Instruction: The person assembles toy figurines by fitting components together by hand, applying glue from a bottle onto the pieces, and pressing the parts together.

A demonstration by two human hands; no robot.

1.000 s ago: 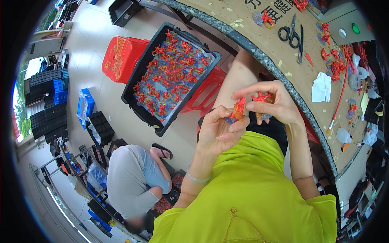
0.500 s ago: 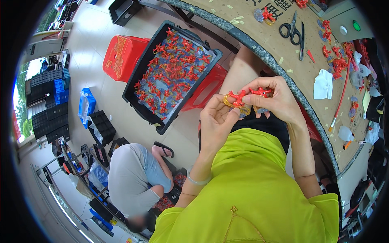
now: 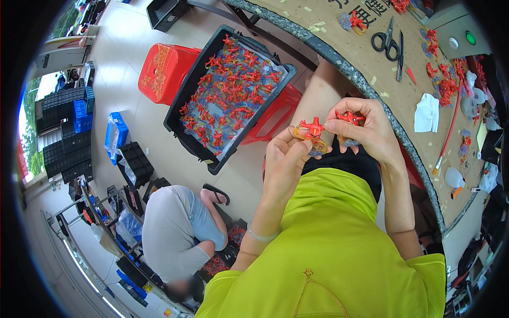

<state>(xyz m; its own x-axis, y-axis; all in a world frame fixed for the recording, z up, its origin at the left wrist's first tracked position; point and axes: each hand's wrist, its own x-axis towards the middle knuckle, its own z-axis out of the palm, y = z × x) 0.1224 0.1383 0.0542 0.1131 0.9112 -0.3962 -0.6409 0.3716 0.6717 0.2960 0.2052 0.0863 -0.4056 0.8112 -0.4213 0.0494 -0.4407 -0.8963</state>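
Between the thumb and fingers of my left hand [image 3: 286,159] is a small red figurine [image 3: 312,129] with yellow and clear bluish parts under it. My right hand [image 3: 366,127] pinches a second red figurine [image 3: 350,117], its bluish base showing below the fingers. Both hands are close together above my lap, and the right thumb tip is beside the left figurine; whether it touches cannot be made out. A black crate [image 3: 211,164] to the left holds many similar red figurines on clear bluish and yellow bases.
A red stool [image 3: 159,74] stands left of the crate. On the right, the stone-edged table [image 3: 366,58] bears scissors [image 3: 386,45], a white cloth [image 3: 426,113], a brush [image 3: 438,165] and more red figurines [image 3: 445,87]. A person [image 3: 172,228] crouches at lower left.
The left-hand figurine has turned more upright, its yellow part now facing up toward me. Both hands keep their grips, and the whole view has shifted slightly.
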